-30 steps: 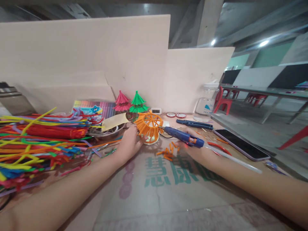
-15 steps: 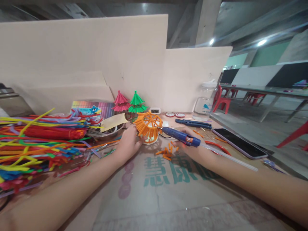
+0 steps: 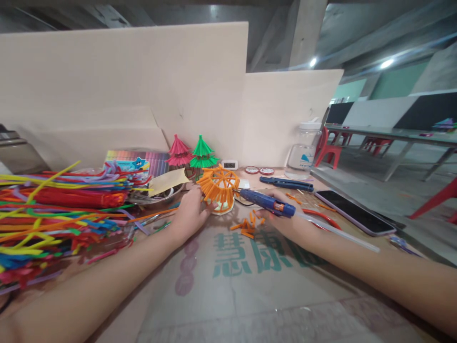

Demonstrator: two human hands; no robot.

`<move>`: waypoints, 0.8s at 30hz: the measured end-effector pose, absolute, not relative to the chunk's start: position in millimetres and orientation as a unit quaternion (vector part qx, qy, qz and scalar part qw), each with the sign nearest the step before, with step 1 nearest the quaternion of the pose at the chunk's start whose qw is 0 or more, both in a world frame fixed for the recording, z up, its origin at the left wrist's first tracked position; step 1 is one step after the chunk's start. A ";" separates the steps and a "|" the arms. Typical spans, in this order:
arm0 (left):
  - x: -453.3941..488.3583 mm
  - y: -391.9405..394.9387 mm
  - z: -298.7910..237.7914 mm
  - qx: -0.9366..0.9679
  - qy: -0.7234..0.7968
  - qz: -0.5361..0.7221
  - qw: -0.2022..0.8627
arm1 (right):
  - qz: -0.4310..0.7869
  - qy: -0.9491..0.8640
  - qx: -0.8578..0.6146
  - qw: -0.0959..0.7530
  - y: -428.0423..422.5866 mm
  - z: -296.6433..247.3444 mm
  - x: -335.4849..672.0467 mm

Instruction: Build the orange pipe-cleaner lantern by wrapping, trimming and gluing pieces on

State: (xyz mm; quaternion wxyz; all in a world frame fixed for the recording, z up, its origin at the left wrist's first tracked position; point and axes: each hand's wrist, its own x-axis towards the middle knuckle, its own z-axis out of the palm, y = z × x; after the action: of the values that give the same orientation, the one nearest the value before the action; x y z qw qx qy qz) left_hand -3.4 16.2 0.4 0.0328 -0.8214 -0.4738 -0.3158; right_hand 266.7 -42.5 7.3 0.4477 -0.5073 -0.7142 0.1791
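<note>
Mid-table (image 3: 134, 317), L grip (image 3: 189, 212) clamped on orange frame (image 3: 224, 194), R grip (image 3: 294, 229) on glue gun (image 3: 262, 200), ~same as b4.

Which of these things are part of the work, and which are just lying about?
In use:
orange frame, in the left hand
blue glue gun, in the right hand
loose orange pieces, probably

Apparently just lying about:
phone
water jug
marker set

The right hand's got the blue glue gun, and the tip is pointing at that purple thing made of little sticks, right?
Not quite: the stick thing is orange, not purple, as the head view shows. The right hand does hold the blue glue gun, tip pointing at it.
</note>
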 end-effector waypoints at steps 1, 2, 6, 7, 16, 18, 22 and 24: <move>-3.5 16.2 0.5 -0.821 -0.474 -0.315 0.033 | 0.182 -0.713 -0.511 0.444 -42.2 7.0 266.8; -3.6 16.2 0.6 -0.821 -0.474 -0.315 0.033 | 0.185 -0.711 -0.513 0.443 -41.9 6.5 266.9; -3.6 16.0 1.1 -0.825 -0.466 -0.319 0.034 | 0.187 -0.708 -0.514 0.447 -40.3 4.2 267.2; -3.5 15.9 1.2 -0.824 -0.465 -0.321 0.035 | 0.185 -0.709 -0.513 0.447 -40.0 3.9 267.2; -3.4 16.4 1.6 -0.822 -0.466 -0.328 0.016 | 0.178 -0.708 -0.521 0.442 -42.1 5.5 266.9; -3.6 16.7 1.4 -0.820 -0.470 -0.326 0.013 | 0.174 -0.713 -0.520 0.438 -42.2 5.4 267.4; -4.1 17.4 0.3 -0.822 -0.468 -0.325 0.012 | 0.161 -0.714 -0.527 0.433 -41.7 6.0 267.6; -4.3 17.5 0.2 -0.822 -0.466 -0.328 0.013 | 0.161 -0.715 -0.522 0.436 -41.5 6.5 267.3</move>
State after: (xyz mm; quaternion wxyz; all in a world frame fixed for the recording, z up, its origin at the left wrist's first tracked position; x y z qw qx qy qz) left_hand -4.3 17.5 0.2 0.0134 -0.8216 -0.4661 -0.3279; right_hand 267.3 -41.5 6.5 0.4361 -0.5217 -0.7152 0.1615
